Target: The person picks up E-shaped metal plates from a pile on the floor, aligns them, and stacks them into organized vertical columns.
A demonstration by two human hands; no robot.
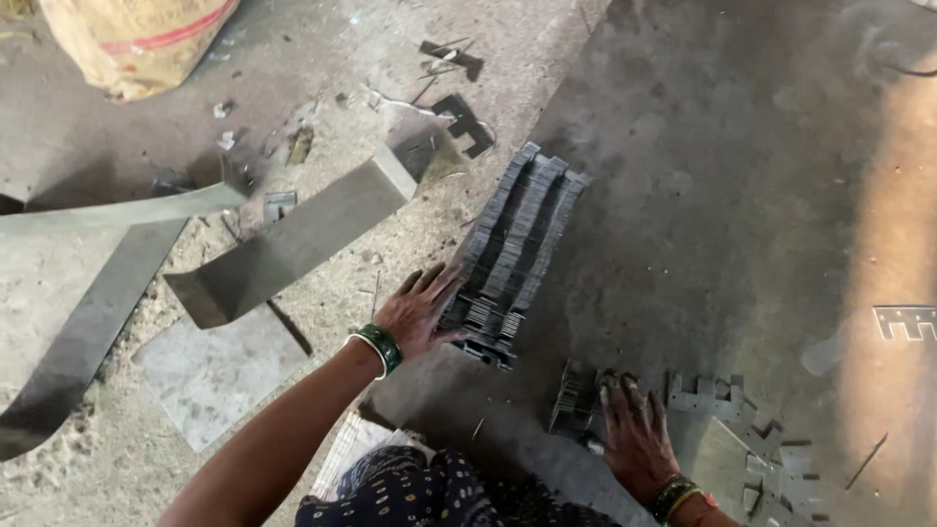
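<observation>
While pressed flat with fingers spread, left hand against the near left flank of a long stack of comb-shaped metal plates, gripping nothing, only palm and fingertips in contact. Stack running from centre of the frame up toward upper centre, plates standing on edge and packed tight on a dark grey metal sheet filling the right half of the frame. Green bangle on the left wrist. Right hand at lower centre-right, fingers spread and laid flat over the sheet, fingertips touching a small bundle of the same plates standing just beside its left side; whether any plate is pinched cannot be told. Loose notched plates scattered flat just right of that hand, more at the lower right corner, one lone piece near the right edge. Long bent metal strips lying across dusty concrete floor at left and centre left, a flat square plate below them. Tan sack at upper left. Small offcuts and slivers at upper centre, well apart from both hands. Dark patterned cloth at bottom centre.
</observation>
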